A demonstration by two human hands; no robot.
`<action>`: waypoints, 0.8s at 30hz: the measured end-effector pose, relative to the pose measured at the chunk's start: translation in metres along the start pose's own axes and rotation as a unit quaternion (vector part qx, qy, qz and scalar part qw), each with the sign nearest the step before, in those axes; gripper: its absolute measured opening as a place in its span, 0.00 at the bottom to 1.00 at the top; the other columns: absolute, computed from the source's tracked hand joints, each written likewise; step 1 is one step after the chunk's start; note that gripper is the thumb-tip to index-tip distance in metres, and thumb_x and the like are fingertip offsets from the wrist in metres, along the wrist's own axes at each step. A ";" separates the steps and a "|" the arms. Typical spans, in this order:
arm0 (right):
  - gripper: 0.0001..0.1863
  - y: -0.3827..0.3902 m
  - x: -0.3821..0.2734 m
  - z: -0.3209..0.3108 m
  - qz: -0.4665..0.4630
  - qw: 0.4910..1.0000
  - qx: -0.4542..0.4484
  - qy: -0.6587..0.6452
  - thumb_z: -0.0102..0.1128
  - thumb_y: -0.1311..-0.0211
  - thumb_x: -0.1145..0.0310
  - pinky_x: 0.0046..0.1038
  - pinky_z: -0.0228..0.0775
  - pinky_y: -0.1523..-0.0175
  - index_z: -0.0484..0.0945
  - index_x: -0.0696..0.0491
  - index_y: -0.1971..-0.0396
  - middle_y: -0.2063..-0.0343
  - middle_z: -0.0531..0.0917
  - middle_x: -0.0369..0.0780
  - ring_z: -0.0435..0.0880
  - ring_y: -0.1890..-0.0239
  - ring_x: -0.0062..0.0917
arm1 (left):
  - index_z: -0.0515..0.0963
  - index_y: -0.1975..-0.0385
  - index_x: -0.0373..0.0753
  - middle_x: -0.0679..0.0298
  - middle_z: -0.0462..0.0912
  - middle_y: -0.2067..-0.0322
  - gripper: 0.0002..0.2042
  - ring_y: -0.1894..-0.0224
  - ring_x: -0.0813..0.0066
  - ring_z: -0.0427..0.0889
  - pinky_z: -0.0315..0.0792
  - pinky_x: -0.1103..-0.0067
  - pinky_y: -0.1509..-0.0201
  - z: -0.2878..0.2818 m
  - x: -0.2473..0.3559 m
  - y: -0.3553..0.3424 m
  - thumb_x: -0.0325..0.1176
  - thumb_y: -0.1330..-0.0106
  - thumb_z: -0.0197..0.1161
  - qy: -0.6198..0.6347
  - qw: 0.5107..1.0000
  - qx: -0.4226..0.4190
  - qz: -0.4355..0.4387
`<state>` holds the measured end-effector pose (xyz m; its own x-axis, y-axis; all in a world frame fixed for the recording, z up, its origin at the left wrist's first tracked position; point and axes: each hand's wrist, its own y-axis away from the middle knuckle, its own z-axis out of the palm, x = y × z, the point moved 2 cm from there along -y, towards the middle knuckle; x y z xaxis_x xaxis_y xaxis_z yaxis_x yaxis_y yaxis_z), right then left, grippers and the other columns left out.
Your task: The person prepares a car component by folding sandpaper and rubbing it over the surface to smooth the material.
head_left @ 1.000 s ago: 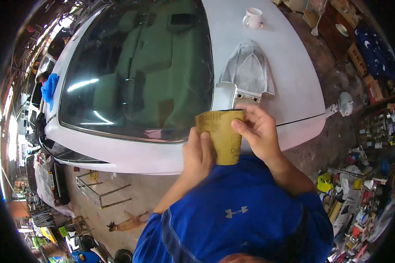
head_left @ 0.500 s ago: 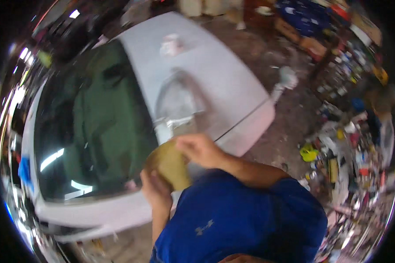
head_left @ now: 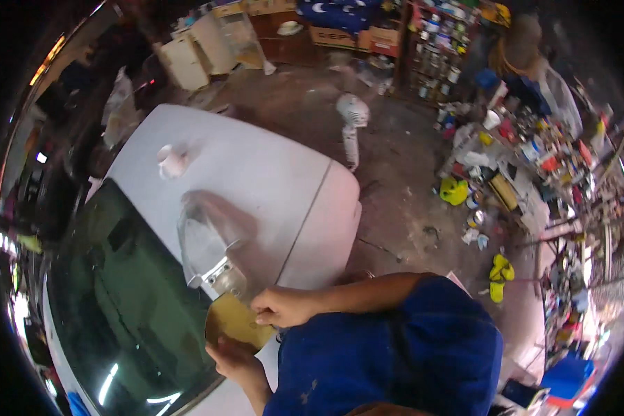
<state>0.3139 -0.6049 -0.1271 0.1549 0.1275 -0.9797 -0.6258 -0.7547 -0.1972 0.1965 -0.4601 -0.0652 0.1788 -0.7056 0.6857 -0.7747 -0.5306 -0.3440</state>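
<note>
Between my hands is a yellow-brown sheet that looks like sandpaper (head_left: 239,320), held tilted above the rear of a pale grey car (head_left: 270,180). My left hand (head_left: 234,357) grips its lower left edge, thumb on the face that shows and the other fingers partly hidden. With curled fingers, my right hand (head_left: 279,306) closes on the upper right edge. Just beyond the sheet, a grey rounded object with a shiny metal end (head_left: 218,272) lies on the car's lid; its kind is unclear. Farther along the lid sits a small whitish cup-like container (head_left: 172,161).
The dark rear window (head_left: 132,298) lies left of my hands. A white standing fan (head_left: 353,114) is on the floor behind the car. To the right are yellow-green shoes (head_left: 500,274), cluttered cans and bottles (head_left: 534,149) and a blue chair (head_left: 567,378). Cardboard boxes (head_left: 340,36) stand at the back.
My view has swung, so the car now appears lower and farther left. Both hands still hold the sheet, which looks flatter now than its earlier curve. The right hand's fingers are more curled.
</note>
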 end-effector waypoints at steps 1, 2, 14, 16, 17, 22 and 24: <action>0.13 0.001 -0.008 -0.001 -0.006 0.999 0.017 0.028 0.64 0.34 0.72 0.37 0.64 0.70 0.71 0.60 0.74 0.83 0.74 0.46 0.73 0.79 0.26 | 0.71 0.40 0.31 0.46 0.86 0.56 0.15 0.57 0.60 0.87 0.80 0.69 0.55 -0.002 0.012 0.000 0.29 0.21 0.53 -0.001 1.000 0.000 0.022; 0.13 0.002 -0.006 -0.003 -0.005 0.999 0.029 0.027 0.64 0.34 0.72 0.37 0.64 0.70 0.71 0.60 0.74 0.83 0.74 0.46 0.73 0.79 0.26 | 0.71 0.40 0.31 0.46 0.86 0.56 0.15 0.57 0.60 0.87 0.80 0.69 0.55 0.002 0.004 -0.001 0.29 0.21 0.53 0.000 1.000 -0.010 0.029; 0.09 0.010 0.011 -0.021 0.004 1.000 -0.018 -0.013 0.60 0.30 0.74 0.30 0.75 0.58 0.79 0.59 0.53 0.68 0.85 0.45 0.83 0.67 0.27 | 0.73 0.42 0.28 0.54 0.83 0.49 0.19 0.49 0.67 0.83 0.79 0.73 0.44 0.019 0.001 -0.005 0.26 0.29 0.68 0.275 0.958 -0.036 -0.068; 0.09 -0.003 0.014 -0.018 -0.056 0.997 0.047 -0.009 0.59 0.31 0.75 0.30 0.77 0.55 0.79 0.58 0.53 0.65 0.85 0.44 0.85 0.64 0.27 | 0.76 0.51 0.32 0.57 0.86 0.53 0.12 0.54 0.71 0.84 0.80 0.74 0.50 0.019 -0.023 0.004 0.28 0.29 0.69 0.236 0.970 0.017 -0.053; 0.10 -0.001 0.012 -0.020 -0.047 0.997 0.050 0.044 0.59 0.31 0.75 0.30 0.77 0.54 0.79 0.58 0.52 0.64 0.85 0.45 0.84 0.63 0.27 | 0.79 0.54 0.32 0.58 0.87 0.55 0.09 0.57 0.73 0.85 0.80 0.75 0.52 0.018 -0.011 0.009 0.29 0.29 0.69 0.258 0.964 -0.002 -0.059; 0.10 -0.002 0.007 -0.019 -0.037 0.989 -0.001 0.141 0.57 0.28 0.71 0.33 0.77 0.56 0.77 0.59 0.53 0.66 0.84 0.49 0.84 0.64 0.35 | 0.79 0.56 0.33 0.63 0.85 0.68 0.05 0.68 0.81 0.82 0.77 0.79 0.63 0.003 0.007 0.016 0.24 0.28 0.65 0.173 0.980 -0.034 -0.092; 0.09 -0.011 -0.006 -0.013 0.017 0.979 -0.064 0.192 0.59 0.29 0.72 0.31 0.75 0.58 0.76 0.60 0.55 0.70 0.82 0.45 0.81 0.67 0.30 | 0.77 0.55 0.34 0.60 0.83 0.70 0.07 0.68 0.82 0.82 0.78 0.78 0.63 0.005 -0.007 0.029 0.23 0.30 0.65 0.165 0.985 0.035 -0.035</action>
<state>0.3301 -0.6055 -0.1187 0.4272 -0.1321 -0.8945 -0.5385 -0.8319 -0.1343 0.1760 -0.4726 -0.0829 0.0149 -0.4805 0.8768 -0.7212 -0.6125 -0.3235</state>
